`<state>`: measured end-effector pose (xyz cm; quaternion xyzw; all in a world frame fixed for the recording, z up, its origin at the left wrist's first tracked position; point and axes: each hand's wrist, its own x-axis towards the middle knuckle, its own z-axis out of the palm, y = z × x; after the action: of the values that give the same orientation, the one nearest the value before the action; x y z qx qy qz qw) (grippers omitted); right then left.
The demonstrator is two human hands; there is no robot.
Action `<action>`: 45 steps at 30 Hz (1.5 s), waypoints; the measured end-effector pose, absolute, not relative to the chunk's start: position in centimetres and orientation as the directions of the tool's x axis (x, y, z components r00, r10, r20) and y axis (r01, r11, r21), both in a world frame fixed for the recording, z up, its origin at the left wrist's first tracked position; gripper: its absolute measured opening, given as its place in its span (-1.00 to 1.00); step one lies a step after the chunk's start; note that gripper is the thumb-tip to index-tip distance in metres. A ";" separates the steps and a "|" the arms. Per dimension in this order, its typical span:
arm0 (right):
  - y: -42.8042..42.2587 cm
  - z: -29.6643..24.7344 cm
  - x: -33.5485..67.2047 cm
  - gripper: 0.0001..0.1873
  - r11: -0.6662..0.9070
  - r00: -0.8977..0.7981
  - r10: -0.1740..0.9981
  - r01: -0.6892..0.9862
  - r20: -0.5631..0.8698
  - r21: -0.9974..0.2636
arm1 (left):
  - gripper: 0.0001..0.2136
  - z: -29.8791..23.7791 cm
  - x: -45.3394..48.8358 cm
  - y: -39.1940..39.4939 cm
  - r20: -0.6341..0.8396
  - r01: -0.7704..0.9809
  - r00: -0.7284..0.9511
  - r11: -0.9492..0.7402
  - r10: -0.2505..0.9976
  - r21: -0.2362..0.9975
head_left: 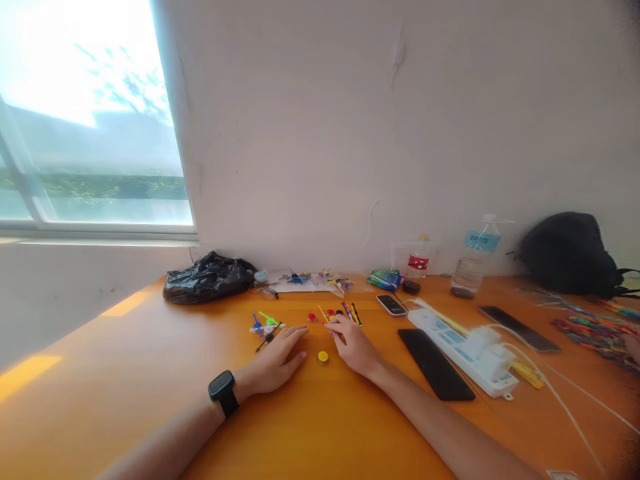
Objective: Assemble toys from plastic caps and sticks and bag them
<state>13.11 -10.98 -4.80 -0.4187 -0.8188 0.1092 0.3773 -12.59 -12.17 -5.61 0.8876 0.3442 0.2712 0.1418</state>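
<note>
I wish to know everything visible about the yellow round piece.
The yellow round piece is small and squat, with a bright top and darker lower edge; it looks plastic. It rests on the orange-brown table between the left hand and the right hand, touching neither. Finer details are too small to tell.

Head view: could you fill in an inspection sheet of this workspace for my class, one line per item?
Surface: orange-brown table; sunlit patches along its left edge.
Job's things: yellow disc between the hands, red disc beyond it; blue part and green part near the left hand; coloured sticks near the right hand.
Clutter: black plastic bag, black slab, red-labelled bottle, blue-labelled bottle.
Grips: left hand open, nothing seen held; right hand's fingers bent, hold too small to tell.
Cables: white cables trailing by the power strip, right side.
Surroundings: pale wall behind, bright window at left.
</note>
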 end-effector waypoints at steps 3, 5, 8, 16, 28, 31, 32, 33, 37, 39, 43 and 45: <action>-11.5 -4.4 12.9 -0.65 0.645 -0.372 0.756 0.561 0.539 -0.518 | -0.39 -6.7 -12.8 -11.5 0.431 0.543 0.591 -0.732 0.681 0.411; -12.0 -4.1 12.6 -0.64 0.669 -0.389 0.740 0.508 0.549 -0.542 | -0.39 -7.0 -12.9 -11.2 0.444 0.559 0.572 -0.724 0.689 0.403; -12.6 -3.8 12.3 -0.65 0.710 -0.414 0.704 0.432 0.577 -0.556 | -0.51 -7.0 -13.0 -11.0 0.452 0.588 0.542 -0.704 0.708 0.399; -13.3 -3.1 12.4 -0.73 0.681 -0.311 0.729 0.419 0.610 -0.600 | -0.81 -5.5 -12.5 -11.7 0.426 0.544 0.601 -0.737 0.676 0.401; -11.4 -4.8 13.5 -0.72 0.613 -0.310 0.773 0.591 0.554 -0.524 | -0.88 -4.7 -12.3 -12.2 0.405 0.524 0.571 -0.697 0.714 0.490; -11.5 -5.0 13.4 -0.76 0.609 -0.320 0.784 0.564 0.532 -0.558 | -0.89 -4.4 -12.1 -12.6 0.372 0.487 0.627 -0.717 0.685 0.500; -11.7 -4.9 13.2 -0.78 0.612 -0.327 0.784 0.543 0.527 -0.575 | -0.90 -4.3 -12.0 -12.7 0.376 0.473 0.638 -0.728 0.672 0.497; -11.9 -4.8 13.1 -0.79 0.619 -0.336 0.782 0.519 0.525 -0.589 | -0.90 -4.3 -12.0 -12.7 0.387 0.461 0.645 -0.740 0.659 0.491; -13.0 -4.3 12.4 -0.81 0.670 -0.378 0.743 0.435 0.553 -0.602 | -0.90 -4.5 -11.9 -12.5 0.449 0.418 0.641 -0.773 0.623 0.476; -13.6 -4.2 12.1 -0.81 0.683 -0.391 0.731 0.407 0.560 -0.606 | -0.88 -4.8 -11.9 -12.5 0.447 0.417 0.618 -0.752 0.647 0.511; -14.1 -4.2 11.6 -0.81 0.695 -0.434 0.716 0.371 0.546 -0.616 | -0.73 -4.9 -12.0 -12.8 0.432 0.451 0.527 -0.672 0.732 0.587; -14.2 -4.3 11.5 -0.80 0.699 -0.446 0.711 0.360 0.544 -0.618 | -0.73 -4.8 -12.0 -12.9 0.401 0.440 0.544 -0.658 0.737 0.611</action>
<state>11.49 -14.21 -4.33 -0.3252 -0.8235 0.2118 0.4139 -11.98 -12.90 -4.80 0.8492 0.3465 0.3282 0.2258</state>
